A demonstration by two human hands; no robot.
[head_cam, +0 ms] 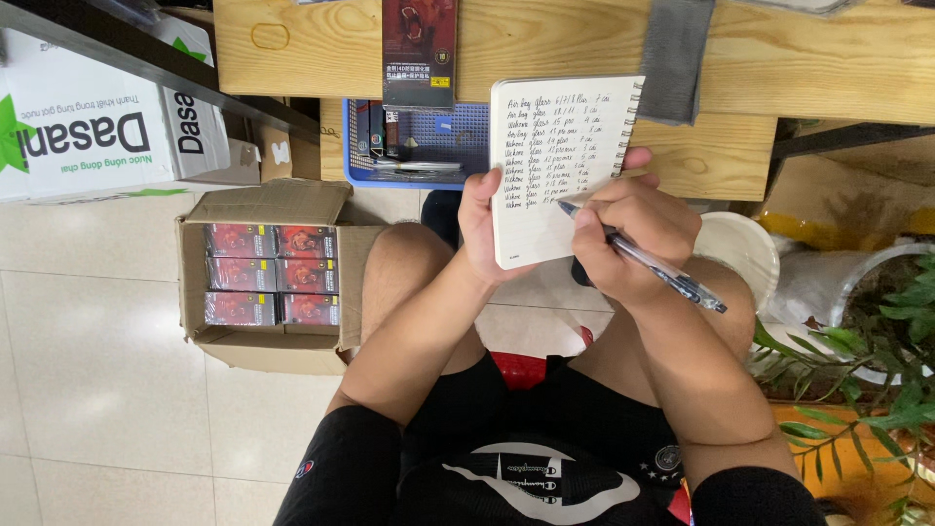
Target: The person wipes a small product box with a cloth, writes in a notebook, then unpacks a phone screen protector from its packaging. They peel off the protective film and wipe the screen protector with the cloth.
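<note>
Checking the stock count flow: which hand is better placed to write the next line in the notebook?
Probably the right hand: it already grips the pen, tip on the page. The left hand holds the spiral notebook up from beneath, so it is occupied.

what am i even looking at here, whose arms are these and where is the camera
There is only one picture, taken by a camera worn on a person's head and looking straight down, so the arms coming up from the bottom edge are that person's own. They sit with bare knees showing above a tiled floor.

The left hand holds a small spiral notebook open; its page is filled with handwritten lines. The right hand grips a pen with the tip on the lower part of the page.

To one side an open cardboard box stands on the floor, packed with rows of small red packages. Ahead is a wooden table, with a blue plastic basket of small items beneath its edge. Green plant leaves show at the other side.
</note>
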